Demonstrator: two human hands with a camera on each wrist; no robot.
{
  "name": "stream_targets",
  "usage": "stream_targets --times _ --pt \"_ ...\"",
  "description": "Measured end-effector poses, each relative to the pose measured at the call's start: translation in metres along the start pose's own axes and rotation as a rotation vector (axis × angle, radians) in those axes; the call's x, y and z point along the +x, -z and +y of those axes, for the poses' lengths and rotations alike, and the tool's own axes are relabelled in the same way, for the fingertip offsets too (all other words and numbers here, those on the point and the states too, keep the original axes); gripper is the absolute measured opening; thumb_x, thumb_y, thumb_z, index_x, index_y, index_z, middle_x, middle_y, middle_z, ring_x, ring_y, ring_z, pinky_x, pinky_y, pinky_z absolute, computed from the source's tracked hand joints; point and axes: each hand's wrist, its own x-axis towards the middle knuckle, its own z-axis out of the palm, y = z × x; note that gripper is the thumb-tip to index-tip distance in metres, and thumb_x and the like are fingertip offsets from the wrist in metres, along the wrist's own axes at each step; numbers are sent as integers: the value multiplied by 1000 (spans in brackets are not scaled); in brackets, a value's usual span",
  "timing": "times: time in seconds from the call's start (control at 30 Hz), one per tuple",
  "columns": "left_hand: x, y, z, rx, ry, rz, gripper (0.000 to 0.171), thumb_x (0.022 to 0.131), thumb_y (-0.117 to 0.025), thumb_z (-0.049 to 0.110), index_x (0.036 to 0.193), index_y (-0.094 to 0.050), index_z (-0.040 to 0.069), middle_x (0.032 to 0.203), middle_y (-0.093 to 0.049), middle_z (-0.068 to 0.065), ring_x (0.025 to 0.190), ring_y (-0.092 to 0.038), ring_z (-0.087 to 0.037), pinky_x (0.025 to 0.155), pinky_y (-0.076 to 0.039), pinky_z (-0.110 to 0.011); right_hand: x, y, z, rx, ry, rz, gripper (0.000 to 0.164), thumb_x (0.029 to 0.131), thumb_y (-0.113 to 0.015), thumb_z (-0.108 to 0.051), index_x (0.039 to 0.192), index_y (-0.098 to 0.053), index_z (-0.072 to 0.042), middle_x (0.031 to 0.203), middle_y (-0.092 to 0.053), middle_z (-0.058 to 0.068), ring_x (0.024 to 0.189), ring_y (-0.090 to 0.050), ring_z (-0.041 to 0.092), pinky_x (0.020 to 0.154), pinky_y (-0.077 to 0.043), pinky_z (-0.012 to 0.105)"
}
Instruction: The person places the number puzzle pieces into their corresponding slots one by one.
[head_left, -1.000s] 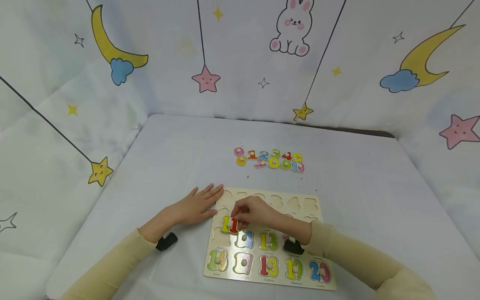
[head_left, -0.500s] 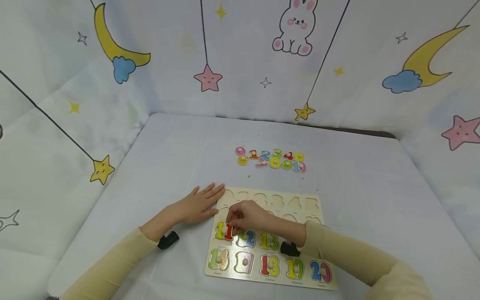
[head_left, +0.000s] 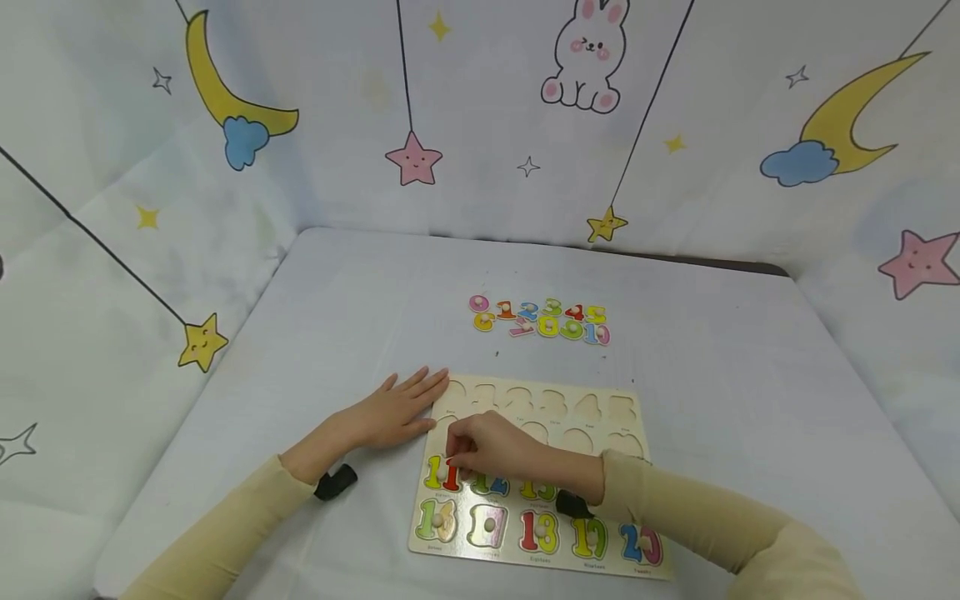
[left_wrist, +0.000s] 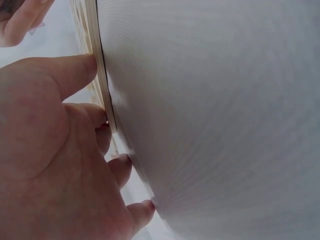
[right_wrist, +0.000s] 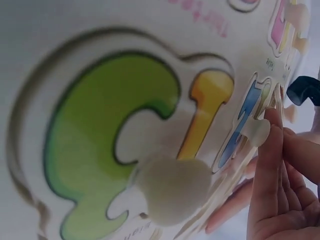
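A wooden number puzzle board [head_left: 465, 497] lies on the white table. My right hand [head_left: 495, 446] pinches the yellow-and-red number 11 piece [head_left: 432, 473] at its red side, over the left end of the third row. In the right wrist view, finger and thumb [right_wrist: 272, 165] hold the piece's thin edge. My left hand [head_left: 393, 414] lies with fingers extended at the board's upper left edge; in the left wrist view the thumb [left_wrist: 82, 70] touches the board's side. The green-and-yellow 13 piece [right_wrist: 105, 125] and the blue-and-green 12 piece [right_wrist: 240, 125] sit in their recesses.
Loose number pieces stand in two rows beyond the board, from the pink 0 [head_left: 478, 304] to the 10 [head_left: 597, 334]. Bare recesses fill the board's upper rows. The bottom row holds several pieces, among them the 18 [head_left: 539, 531]. A patterned cloth [head_left: 495, 83] hangs behind.
My right hand has brought the 11 piece down and left, from above the second and third rows to its recess in the third. My left hand has stayed put.
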Motion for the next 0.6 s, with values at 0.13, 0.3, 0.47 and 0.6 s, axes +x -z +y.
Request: stream_targets --times 0.13,0.3,0.47,0.6 --pt "0 2 1 -8 -3 1 64 98 -47 35 150 -20 7 154 -14 -7 139 -9 -29 102 -13 -62 3 -1 0 -165 35 7 14 86 -70 -14 77 -60 -18 65 -55 -16 57 -50 -1 53 -42 16" --pt "-1 3 2 -17 -8 2 64 98 -48 33 149 -20 6 154 -14 -8 139 -10 -30 102 -13 -63 4 -4 -2 -266 45 3 12 85 -72 -17 80 -61 -18 71 -50 -15 62 -46 2 55 -40 16" --pt "-2 4 3 -22 -7 3 64 98 -48 33 149 -21 6 154 -15 -8 139 -10 -30 102 -13 -63 2 -5 -7 -344 34 -5 15 82 -75 -21 80 -60 -18 75 -45 -11 63 -44 2 54 -37 16" --pt "-2 4 3 -19 -6 3 64 98 -48 33 149 -21 6 154 -15 -8 139 -10 -31 102 -13 -62 3 -6 -10 -401 1 -23 22 80 -76 -26 83 -56 -18 76 -45 -11 62 -44 3 54 -37 17"
